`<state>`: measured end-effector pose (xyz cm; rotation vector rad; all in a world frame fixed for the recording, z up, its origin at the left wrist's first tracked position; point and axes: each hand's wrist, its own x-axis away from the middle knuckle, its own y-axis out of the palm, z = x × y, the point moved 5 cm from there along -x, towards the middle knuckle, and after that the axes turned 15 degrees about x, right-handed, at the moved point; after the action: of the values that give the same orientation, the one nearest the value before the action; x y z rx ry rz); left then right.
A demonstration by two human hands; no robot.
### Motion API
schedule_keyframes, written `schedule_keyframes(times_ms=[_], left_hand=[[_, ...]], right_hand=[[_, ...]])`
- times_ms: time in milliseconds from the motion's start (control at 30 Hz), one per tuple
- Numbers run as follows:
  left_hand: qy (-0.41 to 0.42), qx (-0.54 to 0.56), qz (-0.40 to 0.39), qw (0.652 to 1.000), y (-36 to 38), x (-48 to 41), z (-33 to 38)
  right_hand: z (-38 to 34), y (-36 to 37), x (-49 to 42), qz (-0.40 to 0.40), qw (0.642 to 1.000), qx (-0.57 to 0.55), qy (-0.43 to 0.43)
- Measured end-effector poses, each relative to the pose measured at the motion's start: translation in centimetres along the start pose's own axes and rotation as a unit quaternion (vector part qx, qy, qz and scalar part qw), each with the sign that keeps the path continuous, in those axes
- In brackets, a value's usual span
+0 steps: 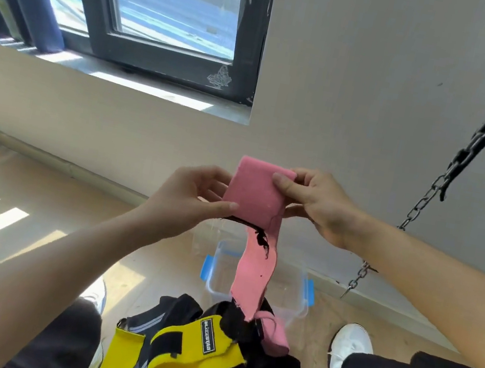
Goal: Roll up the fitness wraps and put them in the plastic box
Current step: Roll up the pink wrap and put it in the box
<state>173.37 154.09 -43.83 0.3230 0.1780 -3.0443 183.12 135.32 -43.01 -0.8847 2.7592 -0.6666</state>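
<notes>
Rolling begins: left hand (191,197) and right hand (312,201) pinch the pink wrap's (257,196) folded top above the empty plastic box (301,304) on the floor; next, winding up its hanging tail.

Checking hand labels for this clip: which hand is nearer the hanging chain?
Right. The right hand is just left of the chain; the left hand is farther left, across the pink wrap.
</notes>
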Motion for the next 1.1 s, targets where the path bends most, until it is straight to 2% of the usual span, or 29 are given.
schedule_keyframes(times_ms=[100,200,367,500,567,700,733,833,900,1100], left_hand=[[0.052,-0.016,0.018,0.998,-0.3,-0.3,2.1],[0.103,0.033,0.047,0.993,-0.3,-0.5,4.0],[0.106,0.076,0.079,0.988,0.6,-0.3,5.5],[0.097,0.116,0.103,0.983,0.1,0.0,5.9],[0.087,0.133,0.117,0.98,-0.2,-0.1,5.6],[0.108,0.061,0.196,0.973,-0.8,-0.2,5.4],[0.11,0.051,0.195,0.973,-0.8,-0.3,5.4],[0.074,0.097,0.079,0.989,0.4,-0.5,5.3],[0.059,0.113,0.033,0.991,1.4,-0.5,5.3],[0.038,0.049,0.073,0.995,3.0,0.2,6.3]], right_hand=[[-2.0,-0.2,-0.1,0.002,1.0,-0.002,0.01],[-3.2,0.0,0.3,-0.013,1.0,0.006,0.016],[-5.5,-0.3,2.9,-0.07,0.997,-0.014,-0.004],[-7.4,-0.7,3.9,-0.034,0.994,0.075,-0.076],[-8.0,-0.5,3.7,-0.005,0.992,0.085,-0.097],[-7.4,-0.1,2.9,0.052,0.988,0.075,-0.122],[-6.9,-0.1,2.8,0.064,0.989,0.062,-0.12],[-5.6,-0.4,2.5,0.075,0.991,0.011,-0.109],[-5.0,-0.6,2.1,0.065,0.992,-0.011,-0.104],[-4.3,-1.1,2.3,0.052,0.993,-0.018,-0.105]])
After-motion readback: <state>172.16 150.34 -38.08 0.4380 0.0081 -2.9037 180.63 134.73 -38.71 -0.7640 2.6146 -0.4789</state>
